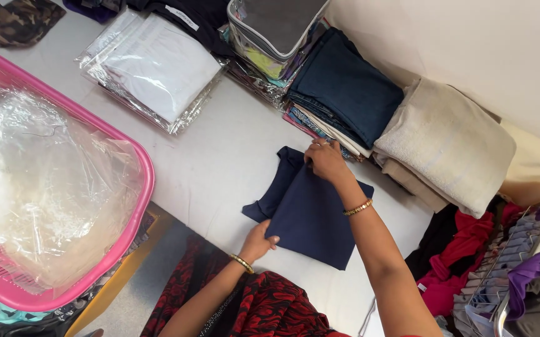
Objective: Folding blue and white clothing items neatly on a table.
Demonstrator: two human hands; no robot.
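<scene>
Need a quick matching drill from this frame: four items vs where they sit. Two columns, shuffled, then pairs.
Things:
1. navy garment
2. pink basket
3. white packaged cloth
4. beige towel

Places:
A. table's left edge, clear plastic inside
B. on a folded stack by the wall
C. under both hands, left hand, right hand
D. far side of the table, in clear wrap

Pairs: 1-C, 2-A, 3-D, 4-B
</scene>
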